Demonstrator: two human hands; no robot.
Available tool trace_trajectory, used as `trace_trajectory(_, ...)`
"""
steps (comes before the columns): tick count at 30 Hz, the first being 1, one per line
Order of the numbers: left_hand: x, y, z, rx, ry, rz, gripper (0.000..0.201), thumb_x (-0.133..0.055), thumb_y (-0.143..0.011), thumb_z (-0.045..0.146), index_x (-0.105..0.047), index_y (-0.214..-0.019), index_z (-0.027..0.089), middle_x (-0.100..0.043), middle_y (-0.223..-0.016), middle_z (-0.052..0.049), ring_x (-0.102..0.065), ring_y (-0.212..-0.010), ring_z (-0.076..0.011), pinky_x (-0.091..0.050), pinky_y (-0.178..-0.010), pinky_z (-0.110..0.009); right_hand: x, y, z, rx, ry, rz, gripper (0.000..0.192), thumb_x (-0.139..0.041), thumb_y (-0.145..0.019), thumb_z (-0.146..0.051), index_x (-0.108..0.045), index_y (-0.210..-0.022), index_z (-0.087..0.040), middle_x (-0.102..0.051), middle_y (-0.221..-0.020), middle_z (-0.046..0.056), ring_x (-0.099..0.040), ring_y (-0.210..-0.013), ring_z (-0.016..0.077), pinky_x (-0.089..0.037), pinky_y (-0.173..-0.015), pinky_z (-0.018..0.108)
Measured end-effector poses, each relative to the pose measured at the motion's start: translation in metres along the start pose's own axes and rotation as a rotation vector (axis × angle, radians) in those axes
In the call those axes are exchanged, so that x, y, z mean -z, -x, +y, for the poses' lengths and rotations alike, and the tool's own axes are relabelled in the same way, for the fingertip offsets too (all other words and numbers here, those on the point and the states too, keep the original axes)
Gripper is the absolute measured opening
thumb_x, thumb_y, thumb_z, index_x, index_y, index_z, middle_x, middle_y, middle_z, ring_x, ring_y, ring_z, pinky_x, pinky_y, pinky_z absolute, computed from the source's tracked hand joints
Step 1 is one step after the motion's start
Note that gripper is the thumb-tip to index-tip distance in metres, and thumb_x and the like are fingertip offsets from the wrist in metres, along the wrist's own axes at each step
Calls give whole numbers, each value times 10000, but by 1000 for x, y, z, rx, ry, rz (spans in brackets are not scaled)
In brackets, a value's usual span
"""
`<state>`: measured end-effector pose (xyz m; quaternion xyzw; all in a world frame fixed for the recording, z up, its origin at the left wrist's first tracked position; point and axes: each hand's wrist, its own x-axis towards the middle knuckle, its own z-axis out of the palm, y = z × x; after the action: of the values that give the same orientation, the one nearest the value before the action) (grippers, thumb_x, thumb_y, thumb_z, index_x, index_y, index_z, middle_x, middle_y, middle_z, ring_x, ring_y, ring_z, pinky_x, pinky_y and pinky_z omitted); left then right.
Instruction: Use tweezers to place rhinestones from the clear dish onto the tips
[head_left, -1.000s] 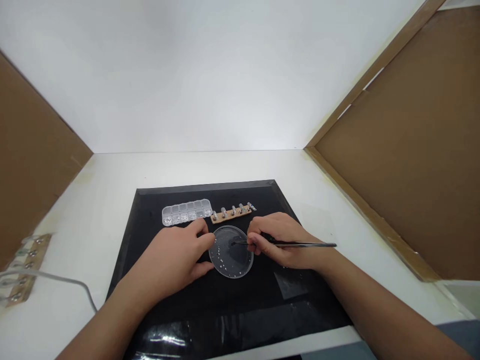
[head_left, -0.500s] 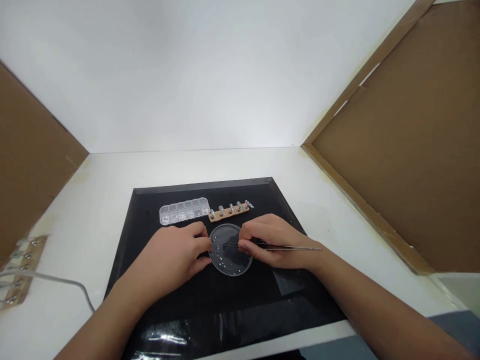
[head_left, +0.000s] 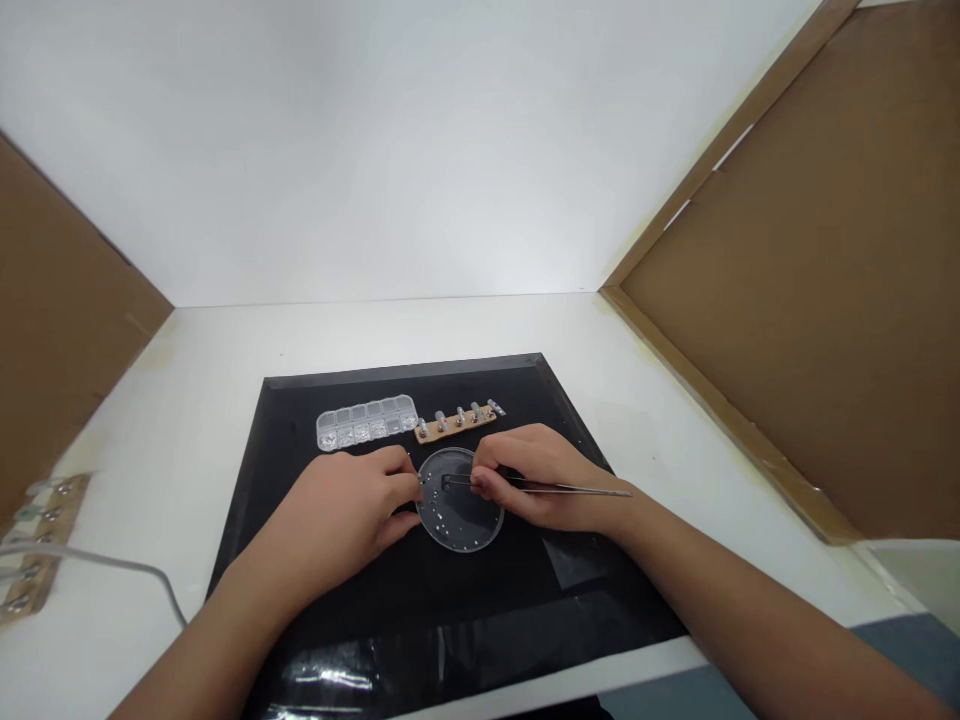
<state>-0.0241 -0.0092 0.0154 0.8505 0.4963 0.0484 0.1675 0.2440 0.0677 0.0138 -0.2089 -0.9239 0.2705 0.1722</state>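
Frame centre: left hand (head_left: 352, 505) pinches rim of round clear plastic dish (head_left: 460, 500) on black mat (head_left: 315, 400). Right hand (head_left: 536, 478) grips thin metal tweezers (head_left: 540, 487), tips over dish. Risk: a nudged dish scatters the tiny beads (head_left: 444, 520).

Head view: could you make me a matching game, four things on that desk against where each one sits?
Things:
1. tweezers
2. round dish
3. compartment box
4. cable

Places:
A. on the white table, left of the black mat
B. between the two hands, on the mat
C. in the right hand, tips over the dish
D. far left of the mat, behind the left hand

Pairs: 1-C, 2-B, 3-D, 4-A
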Motion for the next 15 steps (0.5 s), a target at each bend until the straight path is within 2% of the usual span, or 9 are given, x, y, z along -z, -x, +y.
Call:
trace_trajectory(6, 0, 0, -1, -4, 9, 3, 159, -675, -1019, 322, -803, -1113, 315, -773, -1199, -2, -764, -891, -200, -563, -755, -305, 5, 0, 1, 30, 14, 1, 293, -499, -1106, -286, -568, -839, -191, -610, -694, -23, -495, -585, 109, -316, -578, 257)
trace_trajectory(12, -3, -1, -2, -16, 8, 28, 167, -682, -1016, 327, -797, -1133, 295, -793, -1144, -21, -768, -910, -210, -566, -758, -302, 11, 0, -2, 56, 29, -10, 312, -498, -1093, -256, -495, -786, -202, -441, -647, -59, -418, -563, 102, -283, -564, 258)
trace_trajectory(15, -3, -1, -2, -17, 6, 38, 161, -673, -1019, 325, -792, -1124, 299, -793, -1103, -12, -765, -894, -201, -552, -739, -292, 13, 0, -2, 53, 31, -21, 311, -499, -1092, -249, -480, -785, -205, -425, -647, -62, -404, -563, 102, -271, -566, 265)
